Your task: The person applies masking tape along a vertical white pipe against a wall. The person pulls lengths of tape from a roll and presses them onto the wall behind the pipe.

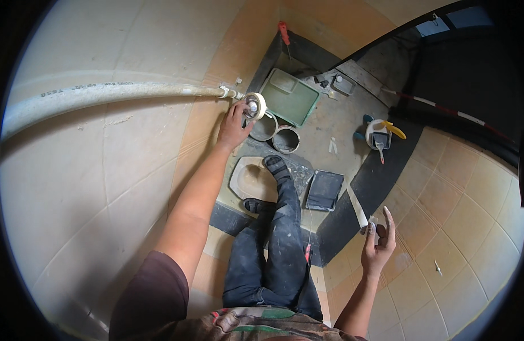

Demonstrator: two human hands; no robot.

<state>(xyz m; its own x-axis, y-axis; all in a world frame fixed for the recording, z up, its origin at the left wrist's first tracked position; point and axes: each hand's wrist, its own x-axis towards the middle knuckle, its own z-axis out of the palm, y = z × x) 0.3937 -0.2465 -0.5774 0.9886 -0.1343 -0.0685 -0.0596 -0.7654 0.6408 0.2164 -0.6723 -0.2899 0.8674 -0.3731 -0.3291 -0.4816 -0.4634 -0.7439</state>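
My left hand reaches to the left wall, its fingers closed on a pale roll of tape beside the end of a wall pipe. A whitish round piece shows inside the ring; what it is I cannot tell. On the right, my right hand is raised near the tiled wall. Its thumb and a finger pinch a pale strip, which stretches up and away from the fingertips, with a small clear-looking bit at the pinch. Another finger points upward. Whether the strip sticks to the wall is unclear.
A thick pipe runs along the left wall. Below are a squat toilet, a green-rimmed tub, an open bucket, a dark tray and a white pail with a brush. A red-handled tool leans in the corner.
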